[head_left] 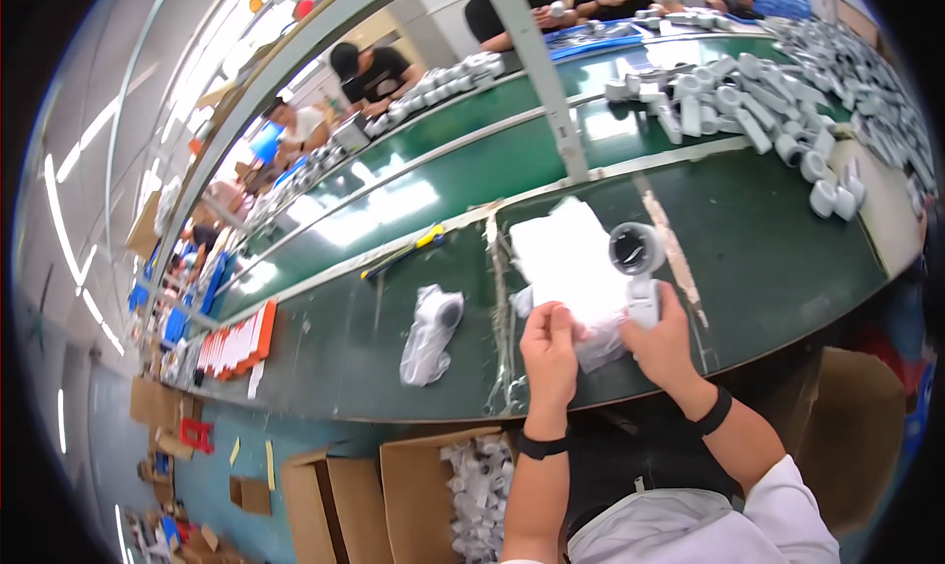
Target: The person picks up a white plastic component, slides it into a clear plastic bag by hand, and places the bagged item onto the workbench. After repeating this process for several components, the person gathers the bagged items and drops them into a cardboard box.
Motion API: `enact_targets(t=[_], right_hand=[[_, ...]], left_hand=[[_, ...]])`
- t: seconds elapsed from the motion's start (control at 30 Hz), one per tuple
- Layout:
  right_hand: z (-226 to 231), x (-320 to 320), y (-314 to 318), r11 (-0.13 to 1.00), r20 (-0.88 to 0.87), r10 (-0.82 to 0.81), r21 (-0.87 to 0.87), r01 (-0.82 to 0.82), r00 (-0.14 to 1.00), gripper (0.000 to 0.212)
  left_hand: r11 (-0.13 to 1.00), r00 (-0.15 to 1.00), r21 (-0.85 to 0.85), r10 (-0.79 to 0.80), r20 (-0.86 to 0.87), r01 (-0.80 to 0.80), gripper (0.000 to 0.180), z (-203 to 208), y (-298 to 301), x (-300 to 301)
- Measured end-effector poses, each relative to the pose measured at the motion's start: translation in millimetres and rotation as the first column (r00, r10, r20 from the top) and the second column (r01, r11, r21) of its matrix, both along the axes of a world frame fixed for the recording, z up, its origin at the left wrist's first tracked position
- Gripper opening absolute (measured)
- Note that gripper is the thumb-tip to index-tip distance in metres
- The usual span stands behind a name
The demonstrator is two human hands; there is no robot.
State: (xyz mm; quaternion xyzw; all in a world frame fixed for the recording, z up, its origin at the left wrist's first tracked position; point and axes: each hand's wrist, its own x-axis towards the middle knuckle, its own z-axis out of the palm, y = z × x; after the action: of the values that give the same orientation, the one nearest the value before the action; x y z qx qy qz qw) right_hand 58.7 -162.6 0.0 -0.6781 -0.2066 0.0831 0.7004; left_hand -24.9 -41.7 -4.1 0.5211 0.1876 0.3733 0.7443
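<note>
White gadget [641, 272], gripped in the right hand [664, 343], appears not yet wrapped, the left hand [549, 355] pinching white plastic [566, 269] beside it; one wrapped gadget [429, 338] lies seemingly done.

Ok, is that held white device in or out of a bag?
Out, apparently: the white device looks bare beside the white plastic, though the right hand hides some.
</note>
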Motion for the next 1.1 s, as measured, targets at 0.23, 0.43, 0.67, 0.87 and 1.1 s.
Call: enact_targets(t=[0.23,0.43,0.67,0.87,1.1], right_hand=[[26.7,5.0,-46.3,0.991,0.035,0.073,-0.115,-0.068,0.997,0.049],[36.2,16.2,-104.1,0.849,-0.108,0.506,-0.113,-0.516,0.856,0.050],[47.7,17.9,-102.3,0.569,-0.170,0.714,-0.425,-0.704,0.680,0.093],[43.7,33.7,-85.5,0.462,-0.306,0.764,-0.353,-0.813,0.568,0.099],[41.2,37.7,-74.7,0.398,-0.327,0.773,-0.417,-0.817,0.543,0.086]], left_hand=[[0.988,0.990,0.154,0.019,-0.139,0.002,0.021,-1.0,-8.9,9.2],[0.981,0.984,0.194,0.050,-0.172,-0.016,0.019,9.1,-15.3,11.1],[0.970,0.976,0.222,-0.052,-0.209,0.099,0.020,11.6,-14.4,9.6],[0.969,0.962,0.119,-0.189,-0.196,0.214,0.021,17.3,-0.9,-3.5],[0.955,0.940,0.086,-0.261,-0.219,0.285,0.019,18.8,4.8,-9.3]])
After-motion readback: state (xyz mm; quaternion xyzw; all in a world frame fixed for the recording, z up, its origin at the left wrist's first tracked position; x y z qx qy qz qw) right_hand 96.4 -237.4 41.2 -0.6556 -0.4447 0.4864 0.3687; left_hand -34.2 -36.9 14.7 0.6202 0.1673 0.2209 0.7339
